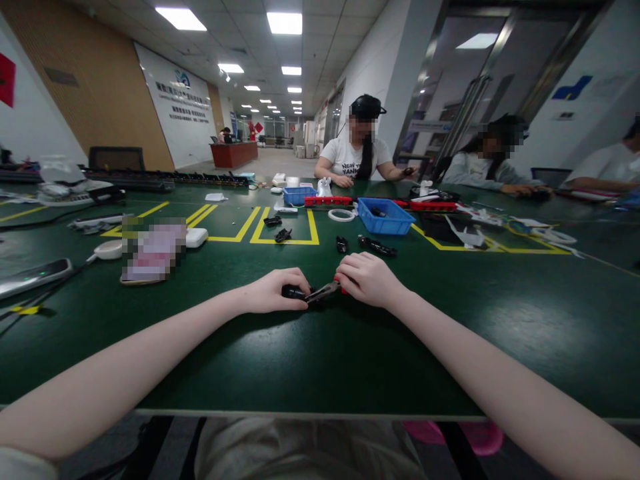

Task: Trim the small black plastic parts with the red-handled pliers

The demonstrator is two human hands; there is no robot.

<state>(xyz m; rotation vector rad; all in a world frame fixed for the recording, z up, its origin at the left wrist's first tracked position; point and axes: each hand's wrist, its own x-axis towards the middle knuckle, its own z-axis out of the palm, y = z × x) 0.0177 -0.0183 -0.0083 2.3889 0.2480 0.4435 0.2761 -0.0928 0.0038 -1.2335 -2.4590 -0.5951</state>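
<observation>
My left hand point(275, 291) rests on the green table point(320, 360), fingers closed around a small black part point(293, 291). My right hand point(367, 279) is closed around the red handles of a pair of pliers point(325, 291). The metal jaws of the pliers point left and meet the black part between my two hands. Several more small black parts point(376, 246) lie on the table just beyond my hands.
A blue bin point(385, 217) and a roll of tape point(341, 215) sit further back among yellow floor-style markings. A blurred pink item point(154, 252) and white devices lie at left. Three other people sit across the table at the far right.
</observation>
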